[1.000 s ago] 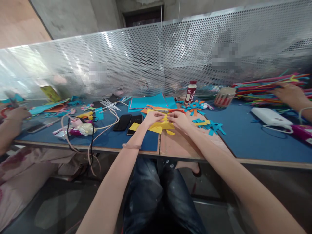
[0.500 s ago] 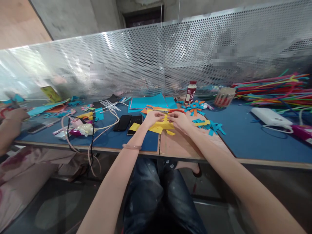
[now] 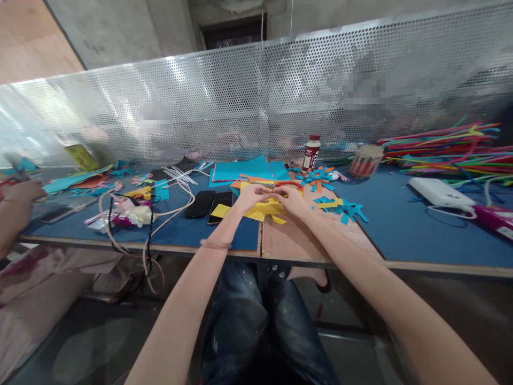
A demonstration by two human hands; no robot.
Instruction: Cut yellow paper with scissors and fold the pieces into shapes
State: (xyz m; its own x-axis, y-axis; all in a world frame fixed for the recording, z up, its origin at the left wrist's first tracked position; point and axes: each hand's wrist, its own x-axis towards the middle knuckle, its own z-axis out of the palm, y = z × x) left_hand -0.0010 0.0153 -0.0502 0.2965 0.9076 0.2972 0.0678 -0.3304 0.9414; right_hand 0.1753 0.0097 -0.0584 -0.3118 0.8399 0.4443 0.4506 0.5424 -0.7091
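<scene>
My left hand (image 3: 249,195) and my right hand (image 3: 289,198) meet over a folded piece of yellow paper (image 3: 264,209) at the middle of the table. Both hands have their fingers pinched on the paper's upper edge, fingertips almost touching. More yellow paper (image 3: 219,210) lies flat under it. Behind my hands lie orange paper (image 3: 252,179) and red-handled scissors (image 3: 289,184). A pale bangle (image 3: 215,244) sits on my left forearm.
Two black phones (image 3: 209,203) lie left of my hands. Blue paper sheets (image 3: 244,168), a blue-orange paper flower (image 3: 319,177), blue paper scraps (image 3: 344,207), a glue bottle (image 3: 311,152), a white power bank (image 3: 440,192), coloured sticks (image 3: 444,149) and cables (image 3: 160,214) crowd the table. Another person's hand (image 3: 18,192) works far left.
My hands have drawn slightly closer together on the yellow paper. A hand at the far right among the coloured sticks is gone from view. The view shifted a little.
</scene>
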